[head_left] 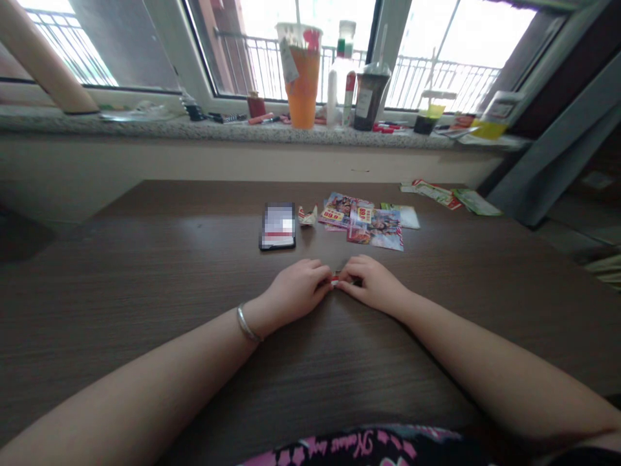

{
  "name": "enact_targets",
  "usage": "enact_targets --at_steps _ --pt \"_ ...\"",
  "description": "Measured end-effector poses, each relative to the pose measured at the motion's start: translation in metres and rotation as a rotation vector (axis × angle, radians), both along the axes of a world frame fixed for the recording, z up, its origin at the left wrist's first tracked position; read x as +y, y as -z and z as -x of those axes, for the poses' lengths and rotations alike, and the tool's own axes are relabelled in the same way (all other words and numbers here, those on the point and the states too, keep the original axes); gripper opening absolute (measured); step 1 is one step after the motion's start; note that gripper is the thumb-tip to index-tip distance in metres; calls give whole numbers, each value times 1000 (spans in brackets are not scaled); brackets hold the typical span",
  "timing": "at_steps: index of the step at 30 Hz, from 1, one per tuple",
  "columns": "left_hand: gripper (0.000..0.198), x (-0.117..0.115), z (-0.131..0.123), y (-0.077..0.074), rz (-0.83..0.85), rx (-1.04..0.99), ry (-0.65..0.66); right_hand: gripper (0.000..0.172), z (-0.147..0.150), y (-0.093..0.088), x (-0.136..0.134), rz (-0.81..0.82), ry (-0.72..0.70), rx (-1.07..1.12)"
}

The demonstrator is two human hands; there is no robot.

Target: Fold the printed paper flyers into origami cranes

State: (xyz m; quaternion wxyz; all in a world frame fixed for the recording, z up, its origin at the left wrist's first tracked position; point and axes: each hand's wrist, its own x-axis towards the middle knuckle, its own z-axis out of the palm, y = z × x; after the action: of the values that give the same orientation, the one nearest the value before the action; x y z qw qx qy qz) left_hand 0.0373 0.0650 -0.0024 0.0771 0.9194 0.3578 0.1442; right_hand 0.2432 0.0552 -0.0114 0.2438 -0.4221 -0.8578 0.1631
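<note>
Brown table (121,291) beneath a window (391,39)

Left hand (301,285): narrowing, fingertips pinching a small red-and-white piece (334,281). Right hand (372,282): likewise curling, pinching its right end. The piece is sitting between both, near the middle. Farther off, a dark-edged device (277,228), crumpled scrap (307,217) and printed leaflets (378,228) are lying left to right.

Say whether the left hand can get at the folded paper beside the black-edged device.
Probably yes: only tabletop shows between the left hand and the folded paper beyond it. The hand seems to pinch a small red-and-white piece, so it may need to let go first.
</note>
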Motion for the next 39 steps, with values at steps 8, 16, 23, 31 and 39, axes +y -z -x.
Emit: enact_targets --at_steps 8,16,23,31,39 --pt "21 1 -3 1 25 45 -37 13 3 -2 -1 9 28 -22" --pt "24 -1 -2 -2 -20 97 -68 19 3 -5 -2 -28 121 -144" --pt "27 -1 -3 -2 -29 138 -91 22 2 -5 -1 -28 143 -239" --pt "28 -1 -6 -2 -74 180 -109 22 6 -10 -1 -44 174 -344" --pt "25 -1 -8 -5 -63 208 -129 21 10 -13 -3 -38 209 -413"
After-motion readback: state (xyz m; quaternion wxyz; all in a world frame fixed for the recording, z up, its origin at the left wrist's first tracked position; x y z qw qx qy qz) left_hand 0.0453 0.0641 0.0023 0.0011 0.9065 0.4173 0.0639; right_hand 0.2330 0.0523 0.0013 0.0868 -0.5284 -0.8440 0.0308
